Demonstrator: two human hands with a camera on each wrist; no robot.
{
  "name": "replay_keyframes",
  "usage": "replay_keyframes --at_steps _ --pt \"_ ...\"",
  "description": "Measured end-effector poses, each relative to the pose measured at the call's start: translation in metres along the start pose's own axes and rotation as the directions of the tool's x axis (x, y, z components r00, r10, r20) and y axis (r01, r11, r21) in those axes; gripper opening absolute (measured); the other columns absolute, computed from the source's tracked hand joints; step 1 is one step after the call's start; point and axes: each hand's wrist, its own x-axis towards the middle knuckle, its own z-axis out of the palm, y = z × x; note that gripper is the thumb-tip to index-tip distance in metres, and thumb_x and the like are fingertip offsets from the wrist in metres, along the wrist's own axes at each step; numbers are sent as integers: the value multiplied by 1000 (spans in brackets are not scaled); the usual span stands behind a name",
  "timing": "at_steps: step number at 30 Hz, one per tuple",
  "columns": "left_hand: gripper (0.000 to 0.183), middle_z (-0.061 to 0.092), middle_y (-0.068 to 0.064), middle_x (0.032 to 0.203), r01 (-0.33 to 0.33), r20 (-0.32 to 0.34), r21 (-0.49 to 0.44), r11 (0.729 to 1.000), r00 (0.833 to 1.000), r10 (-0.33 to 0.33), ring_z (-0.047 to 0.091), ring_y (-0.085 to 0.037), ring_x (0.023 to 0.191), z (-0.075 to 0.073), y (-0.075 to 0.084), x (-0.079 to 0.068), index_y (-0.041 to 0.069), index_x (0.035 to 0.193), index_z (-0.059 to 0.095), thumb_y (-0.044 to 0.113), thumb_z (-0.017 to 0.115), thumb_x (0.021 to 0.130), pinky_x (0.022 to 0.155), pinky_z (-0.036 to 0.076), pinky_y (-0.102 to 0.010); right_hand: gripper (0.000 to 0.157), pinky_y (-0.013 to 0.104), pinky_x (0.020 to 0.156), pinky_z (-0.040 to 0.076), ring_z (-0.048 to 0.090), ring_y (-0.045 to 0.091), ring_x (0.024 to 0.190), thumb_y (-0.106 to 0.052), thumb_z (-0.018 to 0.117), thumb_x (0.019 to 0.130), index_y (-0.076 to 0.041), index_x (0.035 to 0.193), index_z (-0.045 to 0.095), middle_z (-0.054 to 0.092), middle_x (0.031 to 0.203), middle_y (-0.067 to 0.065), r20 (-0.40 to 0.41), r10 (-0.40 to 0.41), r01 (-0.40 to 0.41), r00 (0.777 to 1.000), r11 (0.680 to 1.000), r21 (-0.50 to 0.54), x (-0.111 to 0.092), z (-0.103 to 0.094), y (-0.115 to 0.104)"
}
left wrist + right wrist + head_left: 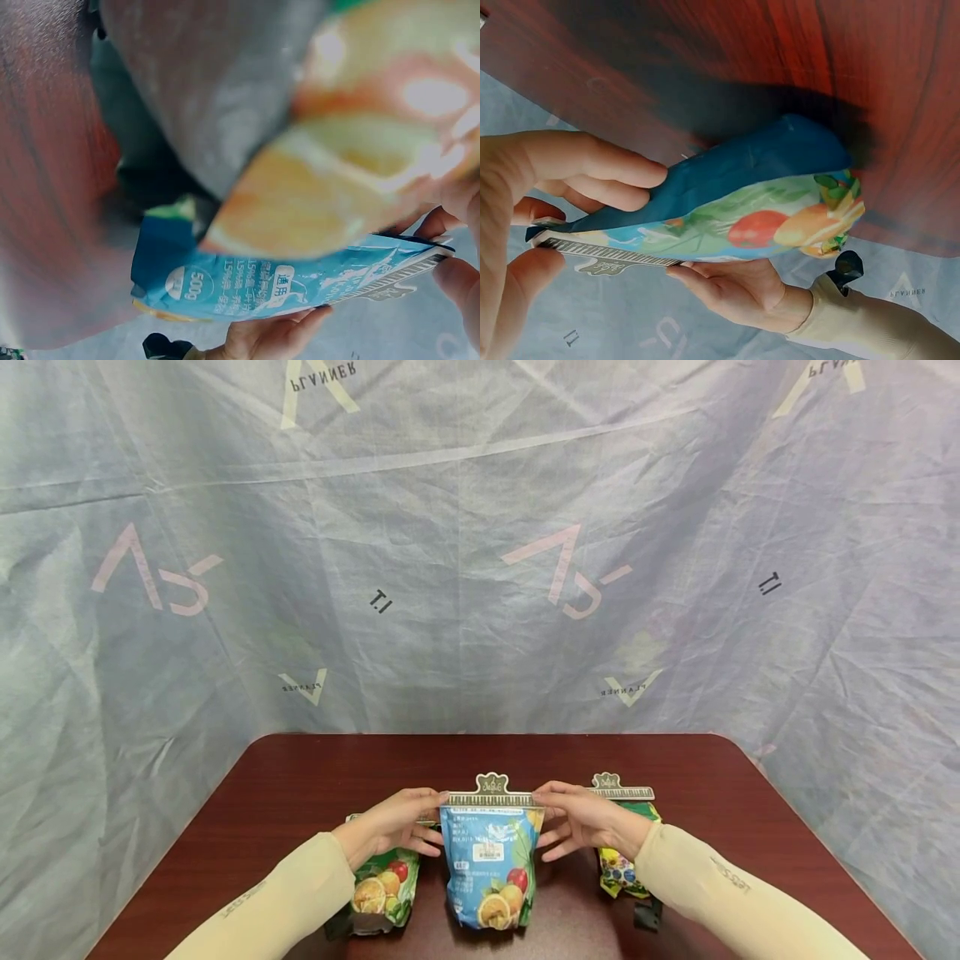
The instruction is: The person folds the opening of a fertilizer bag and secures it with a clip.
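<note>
A blue pouch (487, 868) printed with fruit is held upright in front of me, a long piano-key-patterned clip (491, 799) across its top edge. My left hand (393, 822) pinches the left end of the clip and pouch top, thumb on the clip side. At the other end my right hand (588, 820) does the same, its remaining fingers spread along the back of the pouch, as the right wrist view shows. In that view the pouch's side (757, 221) bulges toward its base, close over the table.
Left of the blue pouch stands a green fruit-printed pouch (386, 889), partly behind my left arm. A yellow and green pouch (618, 868) with a similar clip (630, 792) is at the right, partly covered by my right hand. The dark red table (480, 752) ends at a grey cloth backdrop (465, 610).
</note>
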Motion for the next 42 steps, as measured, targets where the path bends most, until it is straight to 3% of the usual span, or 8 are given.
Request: replay_keyframes --at_steps 9,13,18,24,31,42 --pt "44 54 -22 114 17 -23 -31 999 1000 -18 63 -36 87 1 -3 7 0 117 43 37 47 95 72 51 -48 31 56 72 48 63 37 79 -31 48 95 -8 114 41 53 82 8 -37 38 -38 999 999 -2 13 -4 4" --pt "49 52 -25 115 29 -37 -59 998 999 -32 62 -38 87 0 -6 10 -2 126 37 36 46 96 72 51 -48 35 55 72 48 63 35 79 -32 46 96 -7 119 39 57 93 13 -53 55 -55 997 998 -5 19 -5 5" --pt "64 43 -32 125 55 -46 -88 995 997 -59 59 -42 93 0 -8 11 -4 140 17 35 45 97 74 50 -49 36 54 72 49 62 35 80 -31 45 96 -8 122 37 56 102 17 -78 73 -73 994 997 -7 24 -5 7" --pt "75 33 -37 131 97 -48 -106 990 994 -102 56 -44 98 0 -8 11 -9 139 18 44 46 94 76 49 -48 34 54 72 49 61 36 81 -32 46 95 -8 118 39 57 94 14 -93 86 -88 992 996 -17 30 -4 11" --pt "88 29 -38 132 129 -17 -132 983 991 -132 53 -46 103 -1 -8 11 -12 138 15 55 45 90 77 48 -50 35 54 72 49 61 37 84 -29 45 96 -5 121 38 56 105 21 -95 98 -101 991 995 -25 31 -6 18" --pt "91 28 -38 133 177 44 -126 976 984 -173 52 -44 105 -3 -6 13 -13 138 15 60 40 89 81 47 -50 54 54 73 48 61 39 89 -29 46 96 -1 137 24 46 121 31 -88 129 -132 988 991 -21 30 -7 22"
